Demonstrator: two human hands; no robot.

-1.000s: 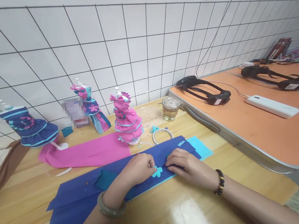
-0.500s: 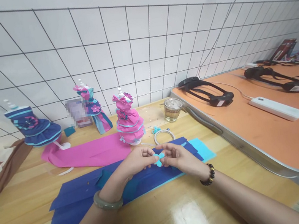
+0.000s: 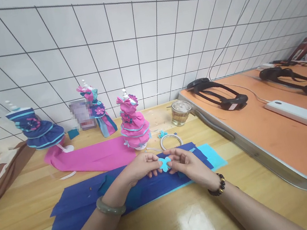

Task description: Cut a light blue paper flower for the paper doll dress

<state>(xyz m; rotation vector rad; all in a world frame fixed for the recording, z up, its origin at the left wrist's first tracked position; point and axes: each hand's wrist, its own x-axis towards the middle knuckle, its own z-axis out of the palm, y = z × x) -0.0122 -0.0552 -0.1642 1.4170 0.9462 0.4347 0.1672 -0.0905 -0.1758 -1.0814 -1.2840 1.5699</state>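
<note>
A small light-blue paper flower (image 3: 165, 165) with rounded petals is pinched between both hands. My left hand (image 3: 142, 167) grips its left side between thumb and fingers, and my right hand (image 3: 185, 165) closes on its right side. Both hands are over a dark-blue crepe paper sheet (image 3: 76, 202), which has a light-blue strip (image 3: 212, 156) showing under its right end. Behind the hands stands a pink dress on a small mannequin (image 3: 134, 124), beside a roll of tape (image 3: 171, 141).
A blue dress mannequin (image 3: 40, 129) and a multicoloured one (image 3: 101, 114) stand along the tiled wall. Pink paper (image 3: 98, 154) lies before them. A glass with liquid (image 3: 181, 113) is near the orange table (image 3: 262, 123), which bears black headsets (image 3: 236, 101) and a white power bank (image 3: 298, 112).
The light-blue flower now shows wider and flatter between my fingers. Both hands keep their pinch. The whole view has shifted slightly.
</note>
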